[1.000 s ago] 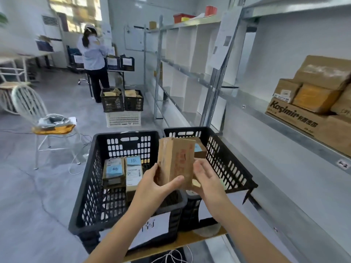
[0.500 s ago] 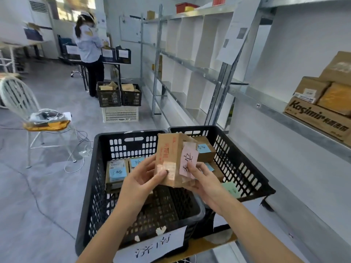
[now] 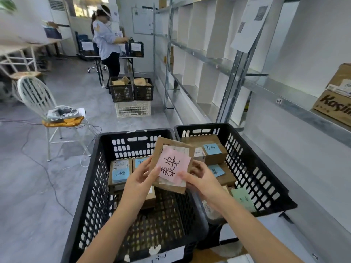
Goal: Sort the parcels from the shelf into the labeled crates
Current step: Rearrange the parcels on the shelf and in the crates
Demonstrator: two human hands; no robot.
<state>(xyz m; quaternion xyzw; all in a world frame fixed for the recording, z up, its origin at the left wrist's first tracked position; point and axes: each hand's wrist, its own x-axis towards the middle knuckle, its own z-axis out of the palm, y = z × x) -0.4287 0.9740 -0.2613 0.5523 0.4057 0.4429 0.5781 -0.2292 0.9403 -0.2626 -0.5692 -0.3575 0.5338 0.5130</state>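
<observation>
Parcel-sorting warehouse rm, metal shelving [image 3: 296,109] w/ cardboard boxes [image 3: 331,109], black crates [image 3: 95,186] of labeled pkgs [image 3: 119,172], concrete floor [image 3: 34,196]

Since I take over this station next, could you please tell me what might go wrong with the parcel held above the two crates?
1. The parcel is held by its edges between the left hand and right hand, above where the left crate meets the right crate; a slip could land it in the wrong one.
2. The right thumb lies on its crumpled pink note, which might peel off and leave the parcel unlabelled.
</observation>
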